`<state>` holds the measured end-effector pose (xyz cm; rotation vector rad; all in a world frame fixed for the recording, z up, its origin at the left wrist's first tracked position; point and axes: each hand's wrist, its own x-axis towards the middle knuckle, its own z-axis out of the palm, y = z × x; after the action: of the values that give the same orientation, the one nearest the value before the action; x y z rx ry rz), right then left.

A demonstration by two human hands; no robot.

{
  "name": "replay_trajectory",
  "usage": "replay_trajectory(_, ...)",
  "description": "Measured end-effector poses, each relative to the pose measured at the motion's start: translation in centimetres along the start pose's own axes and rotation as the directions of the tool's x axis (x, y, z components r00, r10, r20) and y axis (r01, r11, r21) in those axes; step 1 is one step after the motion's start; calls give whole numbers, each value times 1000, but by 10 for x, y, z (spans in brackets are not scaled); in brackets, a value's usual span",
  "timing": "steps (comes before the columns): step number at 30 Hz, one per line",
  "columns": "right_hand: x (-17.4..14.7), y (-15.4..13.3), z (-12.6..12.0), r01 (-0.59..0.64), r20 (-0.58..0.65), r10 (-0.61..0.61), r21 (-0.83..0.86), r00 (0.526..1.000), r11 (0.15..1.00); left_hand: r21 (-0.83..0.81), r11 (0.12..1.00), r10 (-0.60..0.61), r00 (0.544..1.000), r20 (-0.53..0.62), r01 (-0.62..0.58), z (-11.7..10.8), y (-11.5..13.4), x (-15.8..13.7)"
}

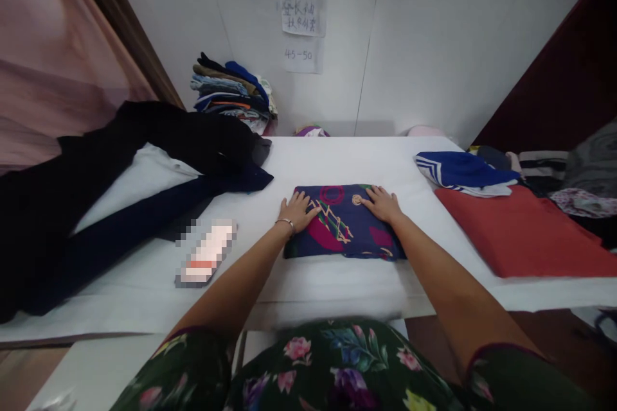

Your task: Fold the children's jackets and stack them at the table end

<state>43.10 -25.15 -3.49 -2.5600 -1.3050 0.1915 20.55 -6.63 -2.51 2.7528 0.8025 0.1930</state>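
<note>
floral shirt nearest; left hand, right hand rest, fingers apart, on folded cloth. i judge it soft, light; grip both side edges.

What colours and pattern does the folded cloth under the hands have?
The folded cloth is dark blue with magenta, tan patterning; head view.

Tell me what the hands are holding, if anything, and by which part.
Nothing appears gripped: the left hand and right hand rest on top of the folded, rectangular navy patterned fabric, near its left and right edges.
</note>
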Motion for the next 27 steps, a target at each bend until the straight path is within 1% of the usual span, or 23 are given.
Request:
replay_trajectory(3, -1, 19, 11, -22, -36, 25, 61, 999, 998, -29, 1000, 1, 1000, -8, -1, 10, -6, 1)
replay_trajectory(7, 2, 26, 17, 17, -89, -3, 152, 996, 988, -89, 996, 27, 999, -46, -31, 18, -11, 0)
replay_trajectory(9, 5, 27, 14, 8, -72, 8, 214, 997, 977, -138, 990, 24, 998, -53, -31, 17, -13, 2)
replay_trajectory(11, 3, 26, 6, -25, -34, 36, 285, 999, 958, -205, 979, 8, 999, -31, -14, 13, -15, 3)
replay_trajectory(13, -10, 21, -4, -28, -59, 53, 359, 997, 933, -276, 961, -23, 1000, -19, 17, 9, -17, -2)
replay_trajectory(15, -36, 13, -13, 53, -130, 6, 444, 992, 895, -320, 947, -24, 998, -55, 6, 5, -17, -17)
replay_trajectory(16, -52, 8, -16, 125, -161, -54, 475, 986, 871, -321, 947, 1, 996, -84, -29, 3, -17, -28)
replay_trajectory(18, -88, -1, -18, 276, -151, -231, 507, 961, 817, -279, 951, 103, 988, -116, -132, 2, -15, -55)
replay_trajectory(19, -104, -5, -16, 339, -129, -317, 481, 940, 808, -242, 953, 160, 981, -107, -182, 2, -13, -68)
replay_trajectory(20, -119, -8, -14, 383, -105, -376, 435, 921, 815, -199, 955, 208, 974, -86, -221, 3, -11, -80)
replay_trajectory(21, -130, -9, -11, 410, -85, -409, 370, 909, 834, -154, 957, 240, 969, -61, -246, 4, -10, -90)
replay_trajectory(22, -138, -10, -7, 417, -76, -414, 293, 907, 861, -111, 959, 259, 965, -41, -262, 6, -9, -97)
replay_trajectory(24, -145, -9, 1, 381, -86, -372, 136, 924, 914, -46, 959, 280, 960, -27, -281, 10, -9, -103)
replay_trajectory(26, -145, -6, 6, 337, -104, -334, 13, 937, 941, -17, 956, 293, 955, -50, -294, 12, -12, -103)
replay_trajectory(27, -144, -4, 8, 333, -104, -334, -29, 937, 942, -15, 954, 299, 952, -67, -300, 13, -15, -103)
